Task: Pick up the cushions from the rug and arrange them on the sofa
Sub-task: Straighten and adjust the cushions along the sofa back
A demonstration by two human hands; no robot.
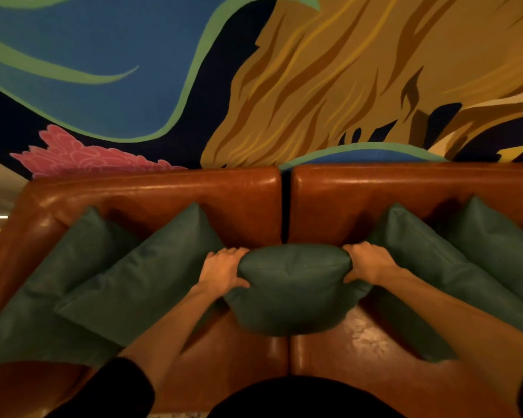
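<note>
A brown leather sofa (242, 200) fills the lower half of the view. I hold a dark green cushion (293, 285) over the middle of its seat, at the seam between the two back sections. My left hand (222, 271) grips the cushion's left end and my right hand (367, 262) grips its right end. Two green cushions lean against the sofa back on the left, the outer one (73, 251) and the inner one (151, 279). Two more lean on the right, the inner one (420, 260) and the outer one (495, 242).
A painted wall mural (314, 70) in blue, green, tan and pink rises behind the sofa. The sofa's left armrest (15, 245) curves down at the left edge. A worn pale patch (366, 336) marks the right seat.
</note>
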